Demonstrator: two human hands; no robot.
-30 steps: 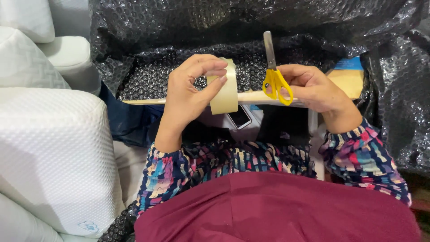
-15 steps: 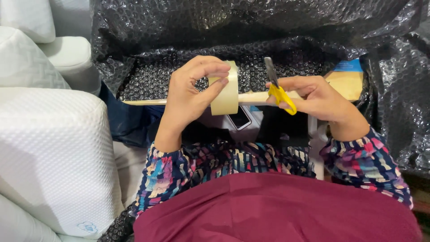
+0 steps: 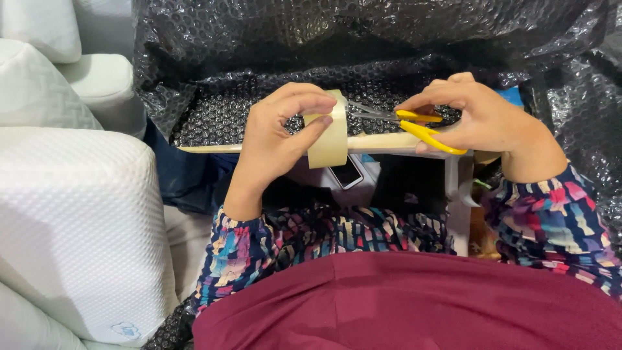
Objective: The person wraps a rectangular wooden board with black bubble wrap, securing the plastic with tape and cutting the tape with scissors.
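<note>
Scissors [image 3: 408,123] are swinging down from pointing up a second ago to lying nearly flat now, blades aimed left at the tape roll [image 3: 329,133], while the roll itself is barely shifting.

Going big to small: black bubble wrap [image 3: 389,39] is covering the whole back and right of the scene, white foam cushions [image 3: 71,214] are stacking up on the left, and a pale board [image 3: 214,148] is running across under the hands. A phone [image 3: 346,174] is peeking out just below the roll.

Left hand [image 3: 275,139] is gripping the roll, thumb across its outer face, fingers curled over the top. Right hand [image 3: 476,116] is closed round the yellow handles, blade tips reaching right beside the roll.

Looks to me like the cutting step is happening now; I'd guess the next move needs the blades closing squarely across the tape strip, though I can't make out the strip itself.
</note>
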